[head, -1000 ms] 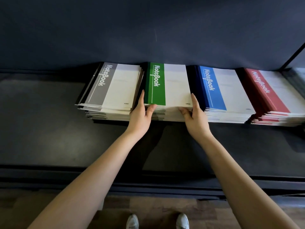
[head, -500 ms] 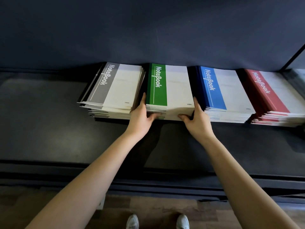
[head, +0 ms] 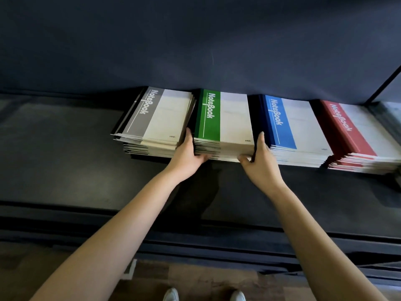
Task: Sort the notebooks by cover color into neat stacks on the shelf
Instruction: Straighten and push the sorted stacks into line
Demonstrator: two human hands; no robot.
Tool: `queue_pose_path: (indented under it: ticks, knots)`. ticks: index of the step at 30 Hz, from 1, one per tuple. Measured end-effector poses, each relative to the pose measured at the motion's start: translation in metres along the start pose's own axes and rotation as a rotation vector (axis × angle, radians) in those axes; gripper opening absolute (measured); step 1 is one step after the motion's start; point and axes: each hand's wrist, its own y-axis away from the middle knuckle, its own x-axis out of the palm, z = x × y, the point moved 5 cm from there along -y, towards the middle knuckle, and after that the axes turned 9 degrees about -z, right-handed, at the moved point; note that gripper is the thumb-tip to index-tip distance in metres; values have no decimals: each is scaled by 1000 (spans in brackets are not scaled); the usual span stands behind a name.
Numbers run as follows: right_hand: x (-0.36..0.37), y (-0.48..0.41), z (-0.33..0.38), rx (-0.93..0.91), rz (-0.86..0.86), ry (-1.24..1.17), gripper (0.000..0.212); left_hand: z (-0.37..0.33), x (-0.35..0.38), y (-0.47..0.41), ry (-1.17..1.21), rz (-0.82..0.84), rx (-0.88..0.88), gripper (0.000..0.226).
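Looking down at a dark shelf (head: 65, 148) here, with a big dark panel (head: 195, 40) hanging over the back of it and hiding the far ends of everything. A strip of wooden floor (head: 195, 276) shows below the shelf's front edge.

Four notebook piles sit in a row on the shelf, all flat with the "NoteBook" band on the left of each cover. Going left to right: the grey stack (head: 156, 118), which is a bit fanned out and messy at the front, then the green stack (head: 225, 122), the blue stack (head: 293, 127) and the red stack (head: 355, 135). They're just beside each other, with narrow gaps between them.

Both hands are clamped on the green one. The left hand (head: 186, 157) has its fingers slid into the gap between grey and green, flat along the green pile's left side, and the left thumb (head: 204, 157) is hooked round the front bottom corner. The right hand (head: 262, 157) mirrors it in the gap next to blue, with the right thumb (head: 243, 159) tucked against the front edge. So the stack is squeezed between the two palms, resting on the shelf as far as I can see.

Tiny detail: the toes of two white shoes (head: 171, 295) peek in at the bottom.
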Motion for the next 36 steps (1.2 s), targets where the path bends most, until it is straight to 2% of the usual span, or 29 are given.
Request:
queue_pose_path:
  ticks: [3, 6, 11, 14, 17, 20, 23, 26, 31, 36]
  knots:
    - [-19, 13, 22, -120, -128, -24, 83, -1, -9, 20, 194, 30, -44, 93]
    - [-26, 15, 51, -222, -206, -88, 78, -2, -29, 37, 356, -51, 7, 78]
    - [6, 19, 97, -346, -138, -97, 77, -4, -71, 46, 383, -200, 107, 65]
    - [35, 24, 116, -385, -49, -201, 79, 2, -99, 49, 268, -280, 163, 64]
    - [60, 27, 131, -388, 43, -270, 83, 15, -126, 49, 95, -382, 194, 63]
    - [87, 27, 140, -376, 106, -242, 88, 40, -143, 40, -18, -417, 105, 74]
    - [110, 21, 138, -292, 115, -182, 97, 63, -151, 28, -33, -360, -30, 89]
    - [122, 11, 131, -204, 118, -132, 103, 78, -152, 12, -64, -252, -88, 90]
    - [121, 0, 121, -126, 71, -136, 95, 87, -144, -3, -81, -196, -19, 71]
    - [123, 5, 116, -102, -21, -143, 86, 89, -142, -8, -24, -300, 105, 64]
